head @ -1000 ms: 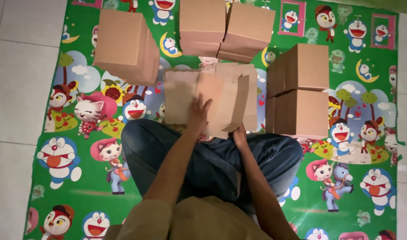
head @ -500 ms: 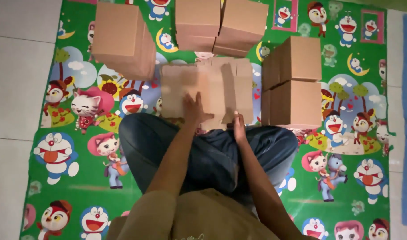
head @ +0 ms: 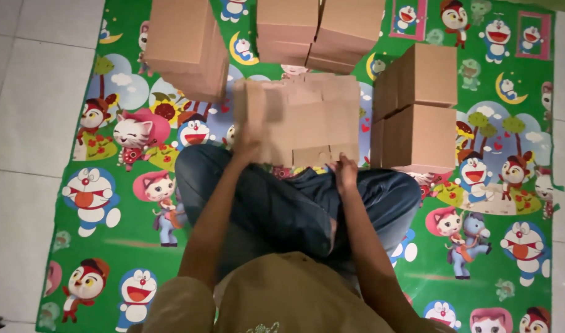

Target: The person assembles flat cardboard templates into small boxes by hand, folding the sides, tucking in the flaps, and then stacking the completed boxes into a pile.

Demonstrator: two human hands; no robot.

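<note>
A person sits cross-legged in dark jeans (head: 282,203) on a green cartoon-print floor mat (head: 110,246) laid over a pale tiled floor (head: 29,123), and looks down at both bare hands.

Both hands hold a flat, partly folded cardboard box blank (head: 307,120) just above the knees, in front of the body. The left hand (head: 248,145) is blurred at the blank's lower left corner; its fingers seem wrapped around that edge, grasping it. The right hand (head: 345,172) sits at the blank's lower right edge with its fingertips pressed on the cardboard, pinching the bottom flap. The blank's left end is bent up toward the camera, and notched flaps show along its bottom edge.

Finished brown cartons stand on the mat around the blank. 1 tall carton (head: 187,46) is at the upper left, well apart from the left hand. 2 cartons (head: 319,31) lean together at the top middle, just behind the blank. 2 more cartons (head: 418,111) sit side by side on the right, close beside the blank's right edge.
</note>
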